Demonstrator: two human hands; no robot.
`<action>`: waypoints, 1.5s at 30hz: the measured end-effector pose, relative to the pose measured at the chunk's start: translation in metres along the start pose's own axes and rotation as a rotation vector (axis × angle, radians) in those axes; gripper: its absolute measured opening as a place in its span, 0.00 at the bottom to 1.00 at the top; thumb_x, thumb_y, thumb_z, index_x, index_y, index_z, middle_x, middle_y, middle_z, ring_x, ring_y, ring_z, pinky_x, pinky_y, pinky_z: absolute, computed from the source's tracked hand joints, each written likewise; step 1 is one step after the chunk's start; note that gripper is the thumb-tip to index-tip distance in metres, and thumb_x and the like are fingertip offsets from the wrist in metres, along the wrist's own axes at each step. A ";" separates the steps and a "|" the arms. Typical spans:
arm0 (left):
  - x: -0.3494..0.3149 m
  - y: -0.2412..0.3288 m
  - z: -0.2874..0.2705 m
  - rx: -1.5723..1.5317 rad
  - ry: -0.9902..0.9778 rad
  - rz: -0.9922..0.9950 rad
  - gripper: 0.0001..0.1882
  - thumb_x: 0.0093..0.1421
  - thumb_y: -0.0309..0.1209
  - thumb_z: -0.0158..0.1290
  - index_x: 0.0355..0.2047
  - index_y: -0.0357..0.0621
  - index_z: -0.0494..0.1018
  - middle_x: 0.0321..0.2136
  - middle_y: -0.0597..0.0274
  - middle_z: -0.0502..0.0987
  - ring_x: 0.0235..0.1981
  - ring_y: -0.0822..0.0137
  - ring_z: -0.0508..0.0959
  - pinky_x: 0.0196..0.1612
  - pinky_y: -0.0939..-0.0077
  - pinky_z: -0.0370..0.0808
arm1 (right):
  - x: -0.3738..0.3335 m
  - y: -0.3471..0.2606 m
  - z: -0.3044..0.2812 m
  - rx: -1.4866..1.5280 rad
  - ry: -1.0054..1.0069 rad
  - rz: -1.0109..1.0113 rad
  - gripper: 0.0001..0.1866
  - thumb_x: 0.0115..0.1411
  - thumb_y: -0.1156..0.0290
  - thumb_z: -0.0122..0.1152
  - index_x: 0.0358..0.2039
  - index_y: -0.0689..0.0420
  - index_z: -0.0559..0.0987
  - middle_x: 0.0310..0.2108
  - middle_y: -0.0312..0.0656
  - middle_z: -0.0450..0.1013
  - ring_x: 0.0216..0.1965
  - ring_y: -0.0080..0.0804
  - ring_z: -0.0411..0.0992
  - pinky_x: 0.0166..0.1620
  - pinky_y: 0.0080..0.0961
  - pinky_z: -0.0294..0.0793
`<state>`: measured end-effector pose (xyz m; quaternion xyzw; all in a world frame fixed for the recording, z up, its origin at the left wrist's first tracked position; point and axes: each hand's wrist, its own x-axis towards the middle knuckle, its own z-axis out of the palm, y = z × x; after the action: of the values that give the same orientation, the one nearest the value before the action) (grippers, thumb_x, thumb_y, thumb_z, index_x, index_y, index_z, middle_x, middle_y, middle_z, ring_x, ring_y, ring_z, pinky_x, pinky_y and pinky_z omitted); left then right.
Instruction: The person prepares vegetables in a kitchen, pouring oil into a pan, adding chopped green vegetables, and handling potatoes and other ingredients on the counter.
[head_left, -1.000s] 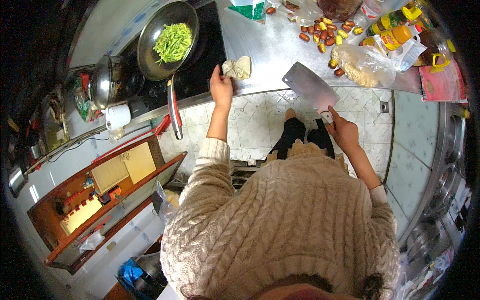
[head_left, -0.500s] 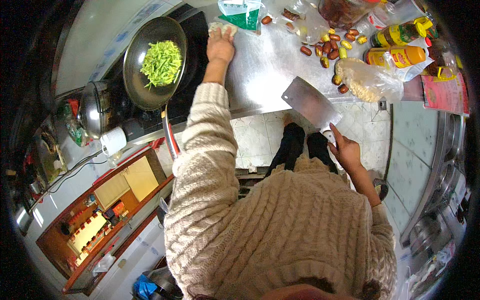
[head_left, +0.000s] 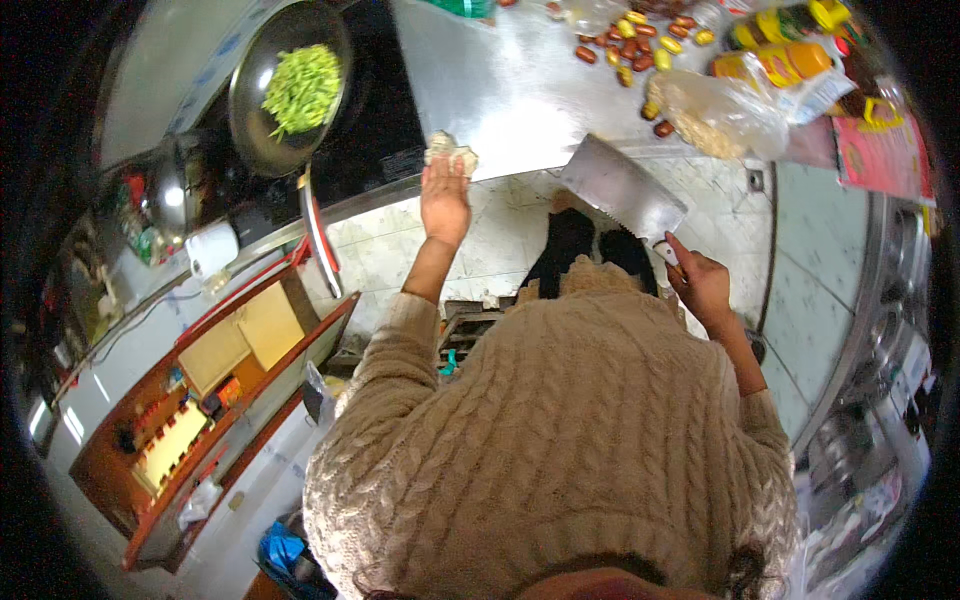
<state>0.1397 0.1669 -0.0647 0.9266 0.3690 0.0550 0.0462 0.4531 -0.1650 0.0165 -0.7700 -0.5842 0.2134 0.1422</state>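
My right hand point(head_left: 697, 285) is wrapped round the pale handle of a cleaver point(head_left: 622, 187). Its broad blade points up and left, held above the floor in front of my feet, with its upper edge close to the counter's front edge. At the front edge of the steel counter point(head_left: 485, 80), beside the black stovetop, my left hand point(head_left: 445, 203) presses a crumpled pale cloth point(head_left: 451, 152) under its fingertips. To the left, a dark wok point(head_left: 245, 120) with shredded green vegetable point(head_left: 301, 90) in it sits on the stovetop point(head_left: 378, 125).
The wok's handle point(head_left: 320, 235) sticks out over the counter edge towards me. Red and yellow dates point(head_left: 628, 50), a clear bag of pale grains point(head_left: 715, 110) and bottles point(head_left: 775, 65) crowd the right side. A white mug point(head_left: 213, 250) stands on the left.
My left hand has drawn the cloth from the back of the counter towards me, to its front edge. The cleaver stays in my right hand, barely shifted. The view has tilted slightly.
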 end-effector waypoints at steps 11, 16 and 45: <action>0.112 0.136 0.032 -0.293 0.091 0.388 0.22 0.56 0.27 0.46 0.53 0.46 0.69 0.54 0.48 0.68 0.59 0.49 0.63 0.62 0.64 0.58 | -0.060 -0.006 0.001 0.070 0.197 0.260 0.29 0.51 0.68 0.64 0.56 0.46 0.70 0.21 0.41 0.72 0.20 0.38 0.71 0.25 0.31 0.71; 0.097 0.200 0.054 -0.038 -0.023 0.623 0.20 0.58 0.32 0.47 0.52 0.47 0.70 0.57 0.60 0.66 0.61 0.57 0.61 0.62 0.64 0.59 | -0.091 -0.011 0.009 0.052 0.221 0.421 0.28 0.51 0.67 0.64 0.55 0.44 0.71 0.27 0.46 0.76 0.24 0.40 0.75 0.28 0.32 0.73; 0.245 -0.079 0.031 0.172 0.078 -0.178 0.21 0.63 0.38 0.39 0.53 0.45 0.69 0.54 0.51 0.68 0.55 0.54 0.67 0.59 0.57 0.58 | 0.157 -0.058 0.042 -0.150 0.207 -0.087 0.29 0.54 0.63 0.60 0.57 0.49 0.67 0.20 0.42 0.72 0.19 0.41 0.71 0.24 0.35 0.71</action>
<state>0.2668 0.3916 -0.0890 0.8878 0.4549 0.0549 -0.0431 0.4192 0.0004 -0.0185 -0.7703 -0.6137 0.0821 0.1527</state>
